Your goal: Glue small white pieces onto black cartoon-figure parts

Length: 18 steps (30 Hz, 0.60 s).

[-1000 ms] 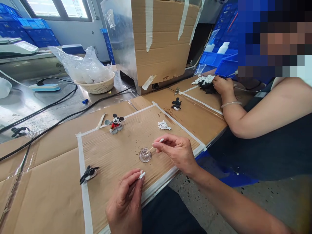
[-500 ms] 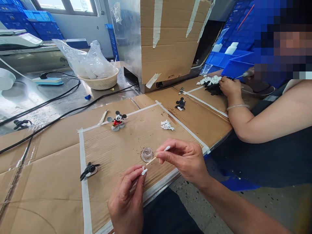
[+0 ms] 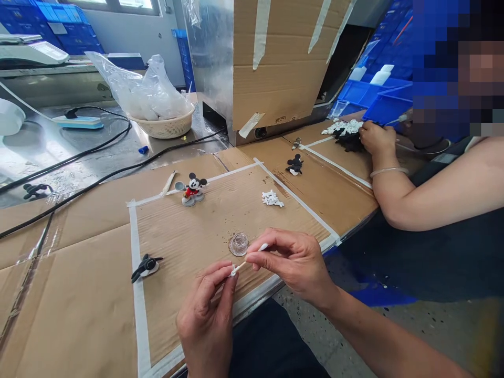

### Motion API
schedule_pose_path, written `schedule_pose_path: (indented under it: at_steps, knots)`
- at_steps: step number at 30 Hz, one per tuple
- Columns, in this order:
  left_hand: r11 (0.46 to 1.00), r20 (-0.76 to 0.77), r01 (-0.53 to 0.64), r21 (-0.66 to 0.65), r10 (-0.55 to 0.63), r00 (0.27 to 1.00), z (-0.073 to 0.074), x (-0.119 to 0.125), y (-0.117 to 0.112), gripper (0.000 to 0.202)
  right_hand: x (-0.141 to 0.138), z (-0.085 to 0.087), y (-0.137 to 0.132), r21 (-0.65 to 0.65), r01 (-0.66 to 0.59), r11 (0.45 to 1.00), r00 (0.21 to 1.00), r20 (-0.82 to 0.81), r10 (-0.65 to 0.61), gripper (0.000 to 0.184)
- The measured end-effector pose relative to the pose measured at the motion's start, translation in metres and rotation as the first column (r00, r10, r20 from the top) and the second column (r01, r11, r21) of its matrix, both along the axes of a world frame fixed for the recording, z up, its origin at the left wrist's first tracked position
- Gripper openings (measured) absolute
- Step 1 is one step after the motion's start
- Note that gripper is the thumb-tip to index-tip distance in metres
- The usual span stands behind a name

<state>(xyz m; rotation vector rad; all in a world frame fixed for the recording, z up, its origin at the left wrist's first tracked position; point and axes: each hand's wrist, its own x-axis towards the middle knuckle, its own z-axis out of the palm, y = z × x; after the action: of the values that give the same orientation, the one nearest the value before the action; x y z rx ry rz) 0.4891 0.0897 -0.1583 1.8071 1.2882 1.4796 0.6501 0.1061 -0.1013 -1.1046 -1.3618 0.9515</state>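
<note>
My left hand [image 3: 207, 315] pinches a tiny white part [image 3: 233, 272] between thumb and fingertips near the front edge of the cardboard mat [image 3: 189, 231]. My right hand [image 3: 293, 262] holds a thin cotton swab [image 3: 252, 255] whose tip touches that white part. A small clear glass dish [image 3: 239, 244] stands just behind the swab. Farther back lie a small heap of white parts [image 3: 272, 198] and a finished mouse figurine [image 3: 192, 189] in red shorts. A black part [image 3: 146, 266] lies to the left on the tape line.
A co-worker's hand [image 3: 376, 139] at the right rests on a pile of black and white parts [image 3: 342, 132]. Another black figurine [image 3: 294, 165] sits between us. Behind stand a taped cardboard box [image 3: 275, 63], a basket with a plastic bag [image 3: 157, 113], cables [image 3: 98, 176] and blue crates.
My right hand lifted the swab out of the glass dish and brought its tip to the white part in my left hand. The camera tilted down slightly.
</note>
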Motion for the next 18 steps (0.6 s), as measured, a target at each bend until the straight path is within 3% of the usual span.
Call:
schedule_pose_path:
  at_steps: [11,18]
  knots:
    - [0.999,-0.005,0.031,0.012,-0.031,1.0,0.0011,-0.0002,0.0001,0.015,0.0001,-0.0022,0.0021,0.006,-0.025,1.0,0.999,0.025,0.025,0.016]
    - [0.999,-0.002,0.04,0.01,-0.04,0.999,0.0004,-0.001,0.0002,0.015,0.0015,0.0,0.0011,0.075,-0.008,0.997,0.993,0.121,-0.002,0.016]
